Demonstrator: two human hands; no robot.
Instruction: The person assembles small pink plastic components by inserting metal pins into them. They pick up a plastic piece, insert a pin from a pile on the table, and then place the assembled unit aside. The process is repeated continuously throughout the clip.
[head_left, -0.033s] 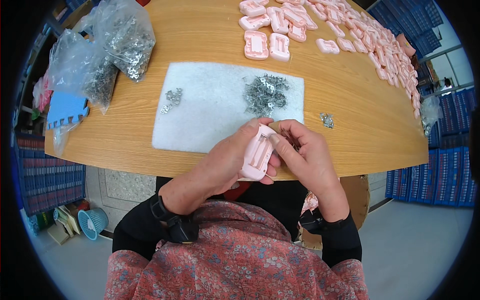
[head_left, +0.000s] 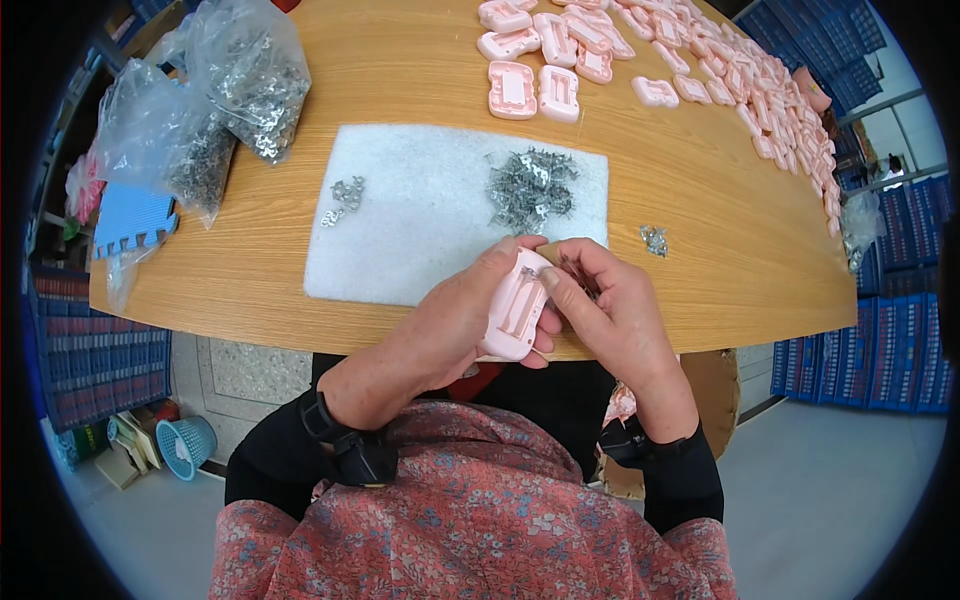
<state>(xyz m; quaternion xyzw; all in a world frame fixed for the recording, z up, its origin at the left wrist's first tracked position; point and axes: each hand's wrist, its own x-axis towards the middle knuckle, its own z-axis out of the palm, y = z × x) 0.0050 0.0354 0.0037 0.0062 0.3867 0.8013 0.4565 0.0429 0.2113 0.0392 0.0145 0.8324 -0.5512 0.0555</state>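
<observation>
My left hand (head_left: 462, 302) is closed round a pink plastic casing (head_left: 511, 338), its battery recess facing up and tilted toward me. At the far end of that recess, the thumb of my right hand (head_left: 622, 312) presses against the casing, where a bit of metal shows. More small metal contacts (head_left: 580, 277) peek out between my right fingers, mostly hidden. Just beyond my hands, a heap of metal contacts (head_left: 532, 188) lies on a white foam mat (head_left: 400, 245). A smaller cluster of metal pieces (head_left: 346, 196) sits at the mat's left.
Many pink casings (head_left: 690, 45) cover the table's far right. Clear bags of metal parts (head_left: 250, 85) stand at the far left, near a blue foam tile (head_left: 132, 218). A few metal bits (head_left: 654, 240) lie right of the mat. Blue racks (head_left: 870, 350) stand beyond the table (head_left: 720, 290).
My right thumb has shifted very slightly at the far end of the recess. The casing and my left hand hold nearly still.
</observation>
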